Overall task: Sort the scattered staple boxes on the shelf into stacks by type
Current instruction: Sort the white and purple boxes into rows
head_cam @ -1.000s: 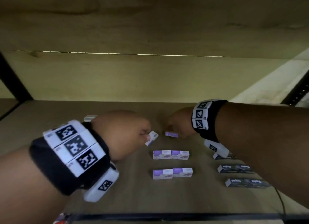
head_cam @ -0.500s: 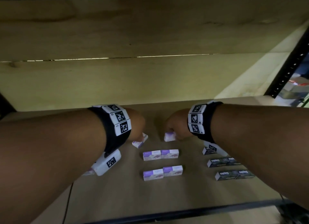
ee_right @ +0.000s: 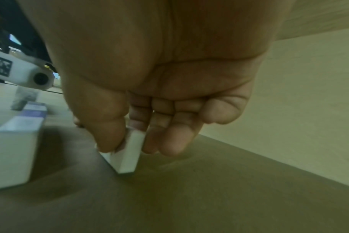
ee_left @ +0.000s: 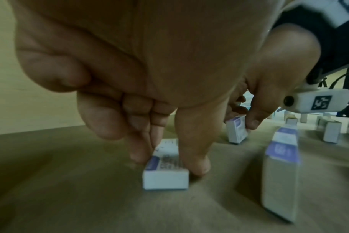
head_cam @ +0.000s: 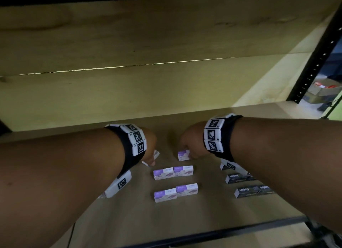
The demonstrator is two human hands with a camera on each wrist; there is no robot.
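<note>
Small white-and-purple staple boxes lie on the wooden shelf [head_cam: 118, 223]. My left hand [head_cam: 150, 159] [ee_left: 167, 160] pinches one purple box [head_cam: 156, 154] [ee_left: 165, 170] between thumb and fingers, and its underside touches the shelf. My right hand [head_cam: 185, 149] [ee_right: 127, 146] pinches another purple box [head_cam: 183, 155] [ee_right: 127, 154] [ee_left: 237, 132], tilted with a lower corner on the shelf. In front of both hands lie two rows of paired purple boxes [head_cam: 174, 172] [head_cam: 175, 192]. Black staple boxes [head_cam: 238, 178] [head_cam: 253, 191] lie in rows under my right forearm.
The shelf's back wall [head_cam: 129, 92] rises just behind the hands. A black upright post [head_cam: 318, 62] stands at the right, and a black front rail [head_cam: 222, 233] edges the shelf. Another purple box [ee_left: 281, 173] lies close to the right of my left hand.
The head view has swung to the right. My left forearm now reaches in from the left side. My right hand has turned its box so the purple face shows.
</note>
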